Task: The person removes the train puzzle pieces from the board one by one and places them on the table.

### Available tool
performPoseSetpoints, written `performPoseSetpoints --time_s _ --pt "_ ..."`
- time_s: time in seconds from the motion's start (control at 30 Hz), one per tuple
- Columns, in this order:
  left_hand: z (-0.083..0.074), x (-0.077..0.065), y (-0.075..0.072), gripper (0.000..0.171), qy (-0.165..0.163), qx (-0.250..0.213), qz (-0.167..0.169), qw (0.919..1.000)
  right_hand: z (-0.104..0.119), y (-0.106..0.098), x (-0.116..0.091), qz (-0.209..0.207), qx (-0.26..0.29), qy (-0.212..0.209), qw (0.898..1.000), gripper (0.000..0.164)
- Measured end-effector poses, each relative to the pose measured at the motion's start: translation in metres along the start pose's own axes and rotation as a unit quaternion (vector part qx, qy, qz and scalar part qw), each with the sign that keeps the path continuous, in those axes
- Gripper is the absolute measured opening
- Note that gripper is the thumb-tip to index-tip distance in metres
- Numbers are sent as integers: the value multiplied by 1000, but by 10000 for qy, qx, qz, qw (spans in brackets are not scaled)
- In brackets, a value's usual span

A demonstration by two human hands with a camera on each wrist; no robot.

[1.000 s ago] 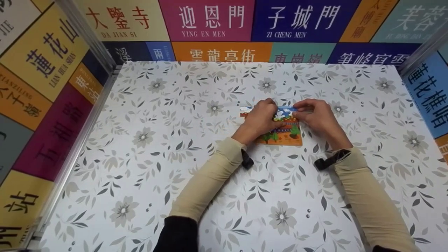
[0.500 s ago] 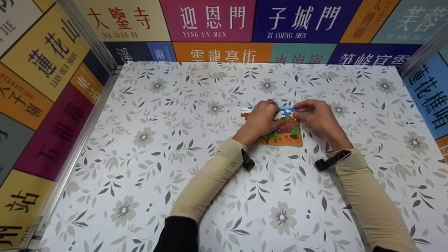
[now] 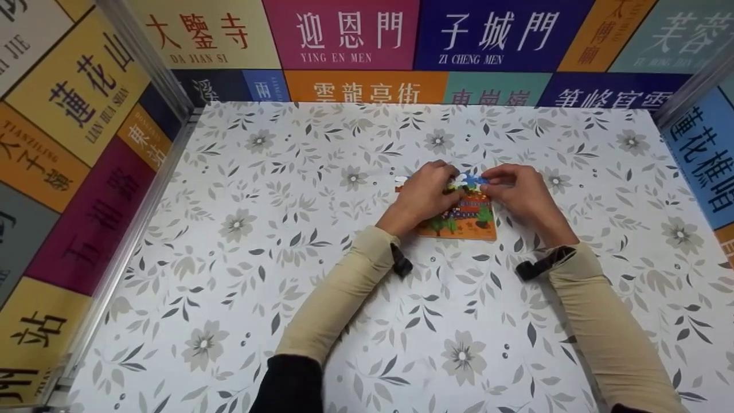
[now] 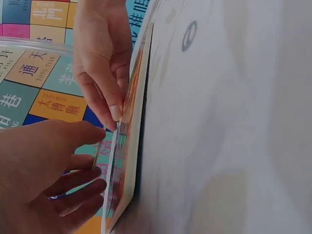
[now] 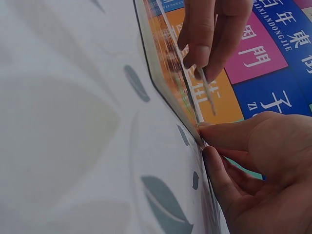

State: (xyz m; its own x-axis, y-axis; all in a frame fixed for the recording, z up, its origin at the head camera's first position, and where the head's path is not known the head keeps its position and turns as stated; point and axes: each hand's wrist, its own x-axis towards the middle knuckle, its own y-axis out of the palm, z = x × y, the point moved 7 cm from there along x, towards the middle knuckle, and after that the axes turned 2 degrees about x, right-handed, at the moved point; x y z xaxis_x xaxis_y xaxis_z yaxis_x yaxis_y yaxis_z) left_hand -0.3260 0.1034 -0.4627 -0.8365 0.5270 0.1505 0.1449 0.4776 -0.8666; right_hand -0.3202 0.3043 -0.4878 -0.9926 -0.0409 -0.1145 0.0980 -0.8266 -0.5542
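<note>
A small jigsaw puzzle (image 3: 479,228) with an orange ground, green trees and a blue sky lies flat on the table. My left hand (image 3: 425,194) is over its upper left part and hides much of it. Between that hand's thumb and fingers, a thin puzzle piece (image 5: 209,95) is pinched on edge, raised above the board in the right wrist view. My right hand (image 3: 519,186) pinches the puzzle's upper right corner with thumb and forefinger (image 5: 226,134). Seen edge-on in the left wrist view, the puzzle (image 4: 129,170) looks like a thin pale-sided slab.
White paper with grey flowers and leaves covers the table (image 3: 241,321). Colourful panels with large Chinese characters (image 3: 355,34) stand along its back and sides. Dark wrist camera mounts (image 3: 530,268) stick out from both sleeve cuffs.
My left hand has shifted slightly and tilted, and a dark edge of the pinched piece now shows by its thumb. My right hand stays at the corner. The puzzle has hardly moved.
</note>
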Motion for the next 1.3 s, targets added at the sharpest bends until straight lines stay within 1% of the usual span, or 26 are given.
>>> performPoseSetpoints --time_s 0.1,0.23,0.43,0.6,0.67,0.97,1.1,1.3 --pt "1 -3 -6 39 -11 78 -88 9999 -1 -2 -1 -7 -55 18 10000 32" --pt "2 -8 -15 41 69 120 -191 9997 -1 -3 -2 22 -52 39 10000 34" --pt "12 -19 -27 42 123 69 -298 9995 -1 -3 -2 -15 -113 23 9999 35" --pt "29 -32 -34 43 -31 -77 -343 9994 -1 -1 -2 -61 -121 -75 9999 32" --pt "37 -37 -37 44 -87 -90 -365 9993 -2 0 -1 -44 -136 -45 9999 32" --pt "67 -60 -56 44 -242 78 -489 9985 -4 0 1 11 -176 75 9998 35" --pt "80 -66 -64 45 -302 -35 -511 9982 -4 0 1 25 -226 85 9997 36" --pt "103 -69 -71 46 -377 -404 -293 9980 -4 -1 1 40 -228 129 9996 37"
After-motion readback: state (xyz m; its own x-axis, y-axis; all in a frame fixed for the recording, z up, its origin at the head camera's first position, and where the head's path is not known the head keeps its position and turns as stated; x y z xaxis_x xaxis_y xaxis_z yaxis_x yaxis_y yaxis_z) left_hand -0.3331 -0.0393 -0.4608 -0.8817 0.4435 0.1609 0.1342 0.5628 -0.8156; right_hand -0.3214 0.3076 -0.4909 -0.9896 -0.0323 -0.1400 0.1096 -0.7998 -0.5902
